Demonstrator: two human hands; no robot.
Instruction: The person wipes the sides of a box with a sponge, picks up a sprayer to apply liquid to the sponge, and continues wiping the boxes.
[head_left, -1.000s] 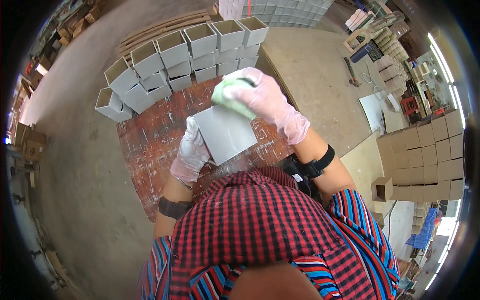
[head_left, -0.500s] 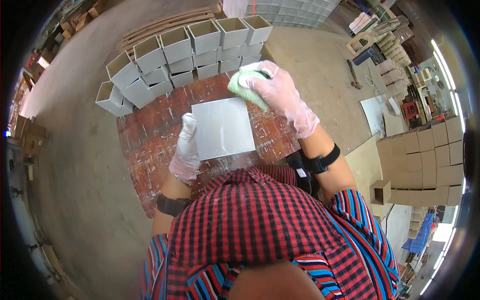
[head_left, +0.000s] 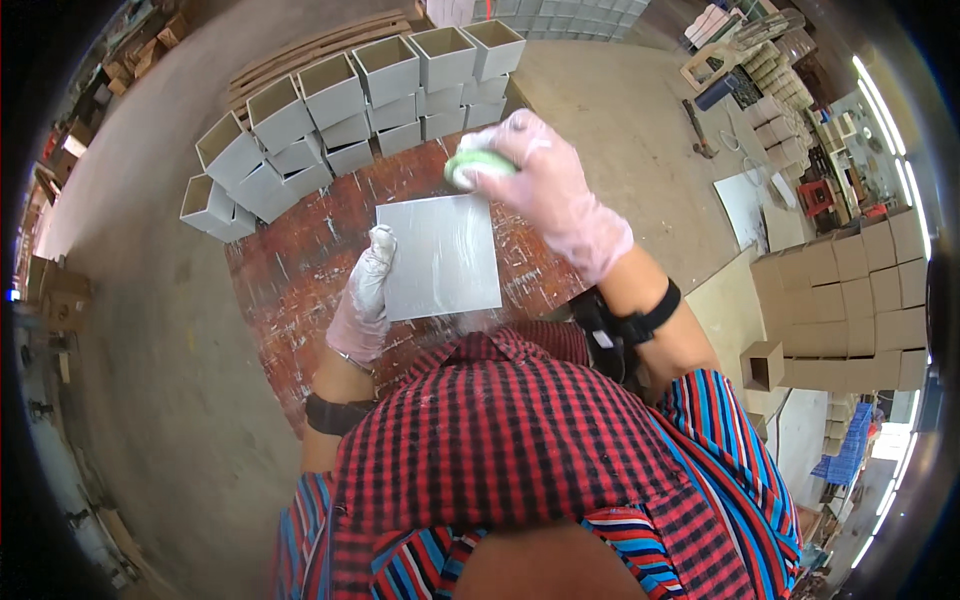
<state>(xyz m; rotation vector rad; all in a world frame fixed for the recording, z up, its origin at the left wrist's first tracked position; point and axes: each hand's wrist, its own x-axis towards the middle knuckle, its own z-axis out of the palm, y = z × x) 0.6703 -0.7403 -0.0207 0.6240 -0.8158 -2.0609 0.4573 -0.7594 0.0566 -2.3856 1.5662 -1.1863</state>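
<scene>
One square box face, pale grey and with wet-looking white streaks, belongs to a grey box that is in front of the person's chest, over the worn red-brown surface. Whether the box rests on this surface or is lifted a little, I cannot tell. The left hand, in a thin whitish glove, has its grip on the left edge of the box; the thumb lies along this edge, and the other fingers are mostly hidden. The right hand, in a thin pinkish glove, has its grip closed around a soft light-green pad. In the view, this pad is just beyond the upper right corner of the box, apart from it.

Farther out, along the far edge of the surface, many open grey boxes stand stacked in a curved row. Behind them lies a wooden slatted pallet. On the floor at the right lies a hammer with a dark handle, and beyond it many brown cardboard-coloured boxes form a wall.
</scene>
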